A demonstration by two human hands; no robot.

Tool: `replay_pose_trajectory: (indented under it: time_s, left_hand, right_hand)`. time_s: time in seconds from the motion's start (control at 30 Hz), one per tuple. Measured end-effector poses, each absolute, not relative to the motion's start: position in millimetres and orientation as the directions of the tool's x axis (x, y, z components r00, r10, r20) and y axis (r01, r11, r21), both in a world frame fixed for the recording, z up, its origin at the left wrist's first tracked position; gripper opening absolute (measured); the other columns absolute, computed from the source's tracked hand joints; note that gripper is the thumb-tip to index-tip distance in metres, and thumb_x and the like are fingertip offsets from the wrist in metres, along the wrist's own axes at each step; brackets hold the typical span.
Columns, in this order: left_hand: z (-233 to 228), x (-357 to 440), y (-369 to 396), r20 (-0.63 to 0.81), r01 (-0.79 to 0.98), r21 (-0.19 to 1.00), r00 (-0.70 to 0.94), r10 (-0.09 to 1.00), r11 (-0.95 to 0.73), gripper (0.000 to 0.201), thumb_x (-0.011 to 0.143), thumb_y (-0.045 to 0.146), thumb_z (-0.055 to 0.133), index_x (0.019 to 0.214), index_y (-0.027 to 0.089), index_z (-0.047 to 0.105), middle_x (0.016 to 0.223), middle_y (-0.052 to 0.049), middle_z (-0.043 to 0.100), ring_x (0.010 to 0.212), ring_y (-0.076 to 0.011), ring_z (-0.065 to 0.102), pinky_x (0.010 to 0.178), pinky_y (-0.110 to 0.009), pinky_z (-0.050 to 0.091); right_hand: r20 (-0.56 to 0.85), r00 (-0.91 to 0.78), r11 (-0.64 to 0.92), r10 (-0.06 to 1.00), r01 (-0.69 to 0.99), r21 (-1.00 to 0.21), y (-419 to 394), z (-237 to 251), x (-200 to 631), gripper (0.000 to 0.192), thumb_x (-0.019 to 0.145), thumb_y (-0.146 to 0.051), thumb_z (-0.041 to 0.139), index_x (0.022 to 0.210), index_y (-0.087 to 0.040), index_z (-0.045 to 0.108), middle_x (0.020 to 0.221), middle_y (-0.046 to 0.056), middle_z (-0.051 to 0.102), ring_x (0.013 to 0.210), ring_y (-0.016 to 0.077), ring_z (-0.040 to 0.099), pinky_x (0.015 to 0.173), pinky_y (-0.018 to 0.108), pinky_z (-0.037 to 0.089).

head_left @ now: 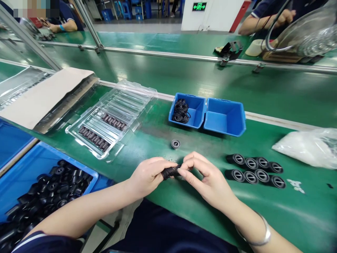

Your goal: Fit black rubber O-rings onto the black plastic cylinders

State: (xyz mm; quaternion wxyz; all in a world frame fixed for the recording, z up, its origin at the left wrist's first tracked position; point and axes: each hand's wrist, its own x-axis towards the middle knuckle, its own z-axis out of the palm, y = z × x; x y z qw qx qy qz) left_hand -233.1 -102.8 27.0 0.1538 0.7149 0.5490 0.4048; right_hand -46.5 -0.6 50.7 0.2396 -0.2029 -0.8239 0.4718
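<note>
Over the green workbench (310,211), near centre: black O-ring bundle (170,172).
Left hand (147,175) grips the bundle; right hand (205,174) pinches its right end. Far: left blue bin (197,110), containing loose O-rings (180,111). Left: clear tray (131,98), containing dark cylindrical parts (94,138). Near left: blue crate (28,172), containing black cylindrical housings (52,193).

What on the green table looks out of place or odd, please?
Mostly the white scraps beside the black cylinders: they lie loose, unlike the neat rows. A tiny black piece also lies alone near the picture's right edge; I cannot tell what it is. Nothing looks clearly damaged.
</note>
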Motion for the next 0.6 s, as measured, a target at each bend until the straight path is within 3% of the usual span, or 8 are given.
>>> replay_pose_trajectory:
  time_s: [0.17, 0.27, 0.43, 0.6]
  left_hand:
    - [30.5, -239.7, -102.4, 0.372, 0.644, 0.697, 0.051, 0.927, -0.315, 0.026, 0.093, 0.011, 0.053, 0.114, 0.020, 0.065, 0.088, -0.003, 0.074, 0.080, -0.0142, 0.069, 0.074, -0.024, 0.055]
    - [33.6, -247.0, -101.7, 0.384, 0.671, 0.681, 0.013, 0.923, -0.293, 0.022, 0.093, 0.012, 0.054, 0.111, 0.019, 0.066, 0.088, -0.003, 0.074, 0.081, -0.0137, 0.069, 0.076, -0.024, 0.054]
    - [29.5, -254.0, -106.2, 0.482, 0.748, 0.526, 0.131, 0.867, -0.405, 0.025, 0.092, 0.008, 0.049, 0.112, 0.016, 0.063, 0.098, -0.008, 0.073, 0.089, -0.0168, 0.069, 0.078, -0.029, 0.054]
    - [18.5, -252.1, -116.1, 0.495, 0.742, 0.389, 0.333, 0.803, -0.547, 0.028, 0.096, 0.013, 0.041, 0.115, 0.011, 0.061, 0.112, -0.016, 0.070, 0.114, -0.0241, 0.063, 0.087, -0.037, 0.052]
  right_hand:
    - [0.081, -0.750, 0.336, 0.656, 0.195, -0.921, 5.8, 45.6, -43.3, 0.022, 0.094, -0.034, 0.055, 0.077, -0.020, 0.059, 0.079, 0.004, 0.058, 0.074, 0.0165, 0.056, 0.070, 0.030, 0.047]
    - [-0.034, -0.757, 0.262, 0.653, 0.268, -0.927, 9.9, 38.3, -39.9, 0.025, 0.093, -0.036, 0.055, 0.074, -0.020, 0.059, 0.079, 0.002, 0.059, 0.073, 0.0159, 0.056, 0.069, 0.029, 0.046]
    - [-0.113, -0.757, 0.266, 0.643, 0.360, -0.894, 11.7, 31.1, -40.2, 0.023, 0.090, -0.034, 0.057, 0.072, -0.019, 0.058, 0.075, 0.001, 0.058, 0.069, 0.0152, 0.055, 0.064, 0.028, 0.044]
    - [-0.099, -0.752, 0.277, 0.652, 0.358, -0.892, 11.7, 29.3, -42.4, 0.021, 0.089, -0.030, 0.058, 0.071, -0.019, 0.057, 0.074, 0.001, 0.057, 0.068, 0.0147, 0.054, 0.063, 0.027, 0.044]
